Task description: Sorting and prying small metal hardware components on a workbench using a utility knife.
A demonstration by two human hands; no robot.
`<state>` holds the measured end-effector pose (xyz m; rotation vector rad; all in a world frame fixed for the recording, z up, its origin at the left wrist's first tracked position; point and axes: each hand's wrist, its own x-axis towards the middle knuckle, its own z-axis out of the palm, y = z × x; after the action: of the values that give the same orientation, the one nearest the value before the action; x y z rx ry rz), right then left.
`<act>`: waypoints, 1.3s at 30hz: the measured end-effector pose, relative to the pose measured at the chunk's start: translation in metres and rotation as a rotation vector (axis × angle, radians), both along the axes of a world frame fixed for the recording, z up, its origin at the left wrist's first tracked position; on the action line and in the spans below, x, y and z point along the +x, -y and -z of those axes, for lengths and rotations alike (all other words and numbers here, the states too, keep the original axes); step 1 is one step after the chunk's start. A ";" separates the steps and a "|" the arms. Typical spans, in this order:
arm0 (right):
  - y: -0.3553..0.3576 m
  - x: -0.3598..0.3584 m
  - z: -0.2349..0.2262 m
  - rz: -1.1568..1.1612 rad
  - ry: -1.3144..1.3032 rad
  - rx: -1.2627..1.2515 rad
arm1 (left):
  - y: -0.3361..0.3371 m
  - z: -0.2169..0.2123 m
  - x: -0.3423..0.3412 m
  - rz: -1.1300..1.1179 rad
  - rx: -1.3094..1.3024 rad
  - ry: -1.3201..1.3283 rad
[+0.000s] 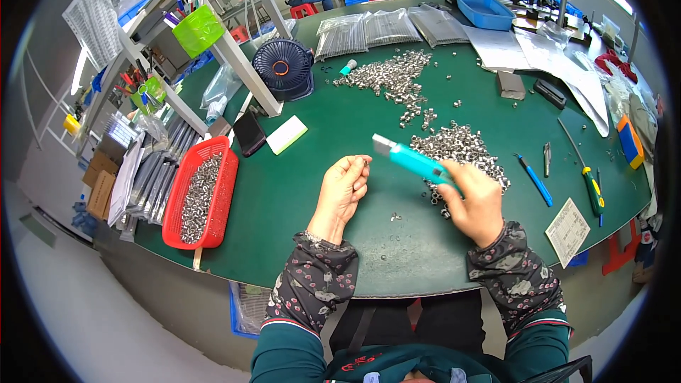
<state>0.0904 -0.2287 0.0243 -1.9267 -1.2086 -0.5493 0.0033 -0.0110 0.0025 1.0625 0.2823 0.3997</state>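
My left hand (339, 195) is closed in a pinch above the green table (319, 120), with a small metal ring (366, 162) at its fingertips. My right hand (477, 202) grips a teal utility knife (417, 163), its blade pointing up and left, apart from the ring. Beneath and beyond the right hand lies a pile of small metal rings (464, 147). A second, more scattered heap of rings (389, 78) spreads farther back. Some small bits (396, 217) lie on the tabletop between my forearms.
At the left, a red basket (228, 191) holds many metal pieces, near a dark fan (283, 67). Bagged metal parts (394, 28) and a blue tray (484, 11) line the back. A screwdriver (590, 181), a blue-handled tool (535, 181) and a paper card (567, 232) lie right.
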 end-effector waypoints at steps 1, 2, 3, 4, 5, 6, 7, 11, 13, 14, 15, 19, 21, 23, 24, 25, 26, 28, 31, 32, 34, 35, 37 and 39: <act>0.001 0.003 -0.001 0.009 -0.028 0.050 | 0.000 0.000 0.000 -0.007 -0.041 0.004; 0.002 0.006 -0.001 0.020 -0.056 0.100 | 0.000 0.000 0.000 -0.006 -0.040 0.006; 0.003 0.007 0.002 0.004 -0.078 0.067 | -0.001 0.000 0.000 0.011 -0.075 0.029; 0.002 0.007 0.003 0.004 -0.076 0.068 | -0.001 0.000 0.000 0.028 -0.110 0.053; 0.001 0.007 0.004 -0.013 -0.089 0.058 | -0.001 0.000 0.000 0.028 -0.110 0.053; 0.000 0.007 0.004 -0.029 -0.103 0.048 | -0.001 -0.001 -0.001 0.046 -0.111 0.068; 0.000 0.007 0.004 -0.036 -0.113 0.057 | -0.001 -0.001 -0.001 0.064 -0.111 0.081; 0.001 0.011 0.008 -0.046 -0.159 0.036 | 0.004 -0.008 0.000 0.006 -0.056 0.027; 0.001 0.011 0.008 -0.071 -0.198 0.008 | 0.003 -0.008 0.000 0.002 -0.065 0.041; 0.000 0.012 0.009 -0.071 -0.198 0.009 | 0.003 -0.007 0.001 0.002 -0.065 0.041; 0.000 0.012 0.010 -0.092 -0.240 0.002 | 0.003 -0.005 0.001 -0.016 -0.058 0.055; 0.000 0.015 0.010 -0.154 -0.371 -0.016 | -0.003 0.000 0.002 -0.008 -0.029 0.080; 0.001 0.017 0.010 -0.156 -0.408 -0.038 | -0.001 -0.002 0.002 -0.007 -0.011 0.082; 0.001 0.017 0.010 -0.161 -0.446 -0.060 | 0.000 -0.003 0.003 -0.009 0.007 0.083; 0.001 0.017 0.010 -0.174 -0.492 -0.067 | 0.000 -0.003 0.002 -0.011 0.020 0.080; 0.002 0.017 0.010 -0.188 -0.539 -0.074 | 0.000 -0.003 0.002 -0.013 0.033 0.077; 0.002 0.016 0.009 -0.188 -0.539 -0.074 | 0.001 -0.003 0.002 -0.013 0.034 0.077; 0.002 0.016 0.009 -0.218 -0.621 -0.096 | 0.001 -0.003 0.000 -0.013 0.073 0.067; 0.003 0.015 0.006 -0.255 -0.714 -0.114 | 0.002 -0.003 -0.001 -0.022 0.110 0.049; 0.003 0.017 0.008 -0.253 -0.716 -0.114 | 0.003 -0.003 -0.001 -0.020 0.108 0.048; 0.004 0.022 0.013 -0.279 -0.731 -0.117 | 0.002 -0.002 -0.001 0.013 0.233 0.033; 0.007 0.023 0.012 -0.284 -0.678 -0.115 | 0.002 -0.002 -0.002 0.016 0.227 0.024; 0.009 0.022 0.009 -0.143 -0.358 -0.118 | -0.001 -0.004 0.000 0.063 0.272 -0.047; 0.005 0.011 0.001 -0.065 -0.094 -0.043 | -0.002 -0.007 -0.001 0.038 0.124 -0.046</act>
<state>0.1014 -0.2335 0.0231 -1.9200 -1.2265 -0.3978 0.0027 -0.0089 0.0091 1.1979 0.2805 0.3621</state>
